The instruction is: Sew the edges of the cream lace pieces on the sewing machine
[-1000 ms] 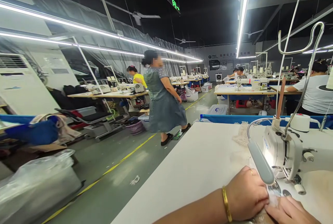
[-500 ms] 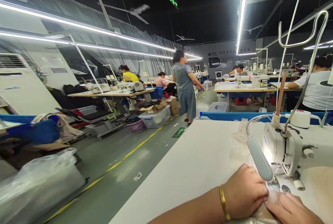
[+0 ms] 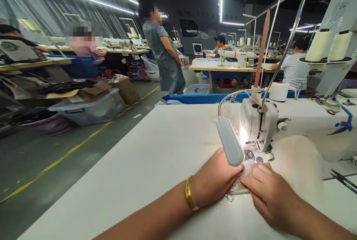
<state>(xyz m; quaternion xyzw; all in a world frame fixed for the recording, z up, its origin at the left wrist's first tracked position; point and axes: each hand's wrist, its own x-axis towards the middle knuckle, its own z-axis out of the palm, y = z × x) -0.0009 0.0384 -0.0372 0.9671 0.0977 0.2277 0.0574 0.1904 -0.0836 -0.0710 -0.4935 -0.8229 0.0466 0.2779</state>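
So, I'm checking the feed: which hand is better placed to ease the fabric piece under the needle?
Probably the right hand: its fingertips lie on the fabric piece just before the presser foot, while the left hand sits beside it.

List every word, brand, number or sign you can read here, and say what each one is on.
"JUKI", only just readable: on the far sewing machine on the next table.
White lettering on the dark back wall: too blurred to read.
Blue mark on the lidded storage bin in the aisle: too small to read.
Near sewing machine by the left hand and right hand: no readable text.
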